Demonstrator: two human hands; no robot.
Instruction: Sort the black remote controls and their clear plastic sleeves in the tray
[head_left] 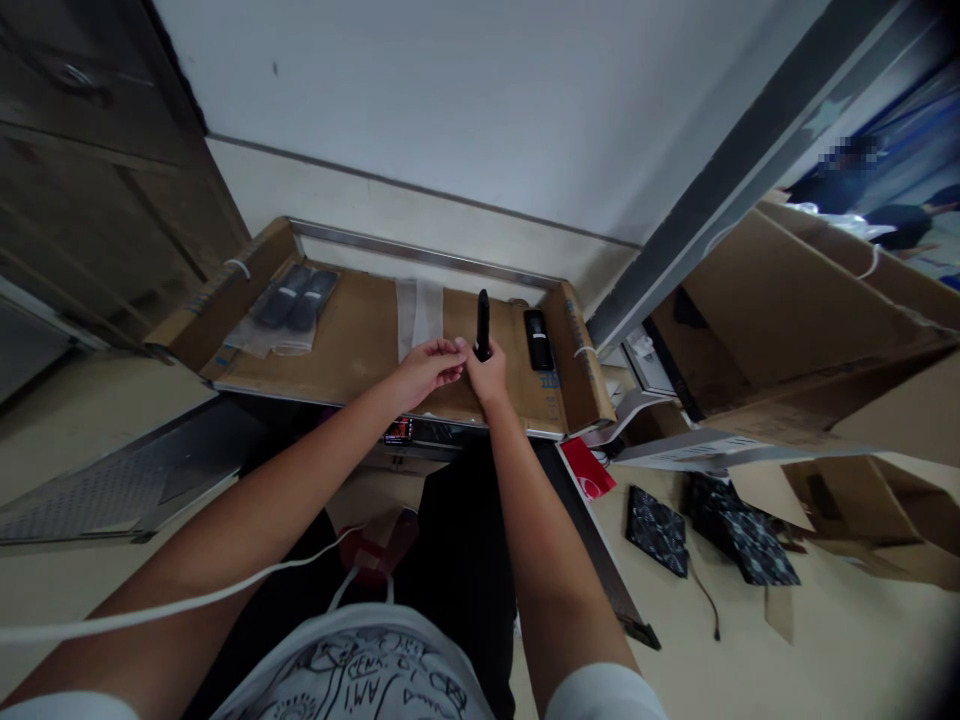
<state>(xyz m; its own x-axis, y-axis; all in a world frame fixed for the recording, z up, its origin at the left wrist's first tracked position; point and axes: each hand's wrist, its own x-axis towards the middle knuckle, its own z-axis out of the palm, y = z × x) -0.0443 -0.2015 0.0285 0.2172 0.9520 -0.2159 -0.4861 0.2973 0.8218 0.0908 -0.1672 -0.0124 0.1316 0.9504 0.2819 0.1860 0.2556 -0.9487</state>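
My right hand [487, 374] is wrapped round the lower end of a slim black handheld device [483, 318], which stands upright out of the fist; its exact kind is unclear. Close beside it on the left, my left hand [431, 372] has its thumb and fingers drawn together in a pinch, the tips at the right thumb. Whatever is between those tips is too small to make out. Just right of my hands, a similar black device [537, 340] with a small white label lies on the cardboard-lined tray [352, 335].
Dark devices in clear plastic bags [289, 310] lie at the tray's left end. Pale strips [420, 312] cross its middle. Raised cardboard walls edge both ends. A large carton [817, 310] stands to the right, with black patterned packets [742, 530] on the floor. A white cable [225, 592] crosses my left arm.
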